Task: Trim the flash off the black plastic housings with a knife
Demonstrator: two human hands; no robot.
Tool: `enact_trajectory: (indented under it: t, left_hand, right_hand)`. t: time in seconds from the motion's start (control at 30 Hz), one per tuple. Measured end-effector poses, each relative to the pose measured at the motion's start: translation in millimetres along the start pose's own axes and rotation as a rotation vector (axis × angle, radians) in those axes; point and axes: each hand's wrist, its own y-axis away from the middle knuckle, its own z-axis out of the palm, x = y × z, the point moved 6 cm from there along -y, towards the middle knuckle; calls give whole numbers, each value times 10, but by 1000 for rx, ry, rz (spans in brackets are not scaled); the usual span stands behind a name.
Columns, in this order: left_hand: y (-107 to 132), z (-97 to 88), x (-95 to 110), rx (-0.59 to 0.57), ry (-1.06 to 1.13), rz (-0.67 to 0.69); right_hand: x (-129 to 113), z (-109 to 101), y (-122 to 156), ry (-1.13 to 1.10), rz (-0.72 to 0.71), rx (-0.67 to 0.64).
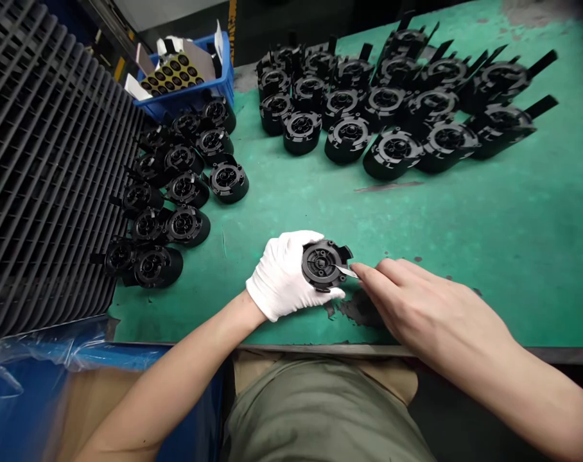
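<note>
The green-topped desk point(488, 244) fills most of the view, its near edge running just above the person's lap. On its left side lies a large black ribbed plastic grille point(45, 160), slanting away from the viewer. Below that, off the desk's near left corner, is a blue bin lined with clear plastic film point(26, 378).

Across the far side of the desk stands a wide cluster of black round plastic housings with stick-like tabs point(397, 96), packed in rows and touching one another. A second, smaller batch of black round housings point(176, 186) runs along the grille's edge, well apart from the hands. Behind that batch sits a blue plastic crate point(195, 90) holding a yellow tray of small black discs point(173, 70).

Near the front edge, the white-gloved left hand point(282, 276) is curled around a single black round plastic housing point(323, 264), holding it tilted with its ribbed face towards the viewer, just above the desk. The bare right hand point(417, 301) has its fingers drawn together, pinching a small thin silver blade point(347, 271) whose tip touches the housing's right rim. Under the two hands a dark worn patch point(361, 308) marks the green surface.
</note>
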Motion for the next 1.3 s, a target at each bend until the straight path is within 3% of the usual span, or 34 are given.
enact_trajectory:
  t: [0.43,0.93,1.07,1.2,1.3]
  left_hand:
    - [-44,4,46,17,-23,38]
    - [-81,44,-24,-29,20,-60]
    - [-103,53,5,-67,27,-87]
    - [-159,17,-11,-117,58,-116]
    - [-278,-30,-42,-241,165,-61]
  right_hand:
    - [90,106,-26,26,-56,-113]
    - [102,150,-124,77,-37,-96]
    - [82,162,-165,99,-48,-58]
    - [92,14,-80,139,-42,22]
    - [246,-76,113,35,24,20]
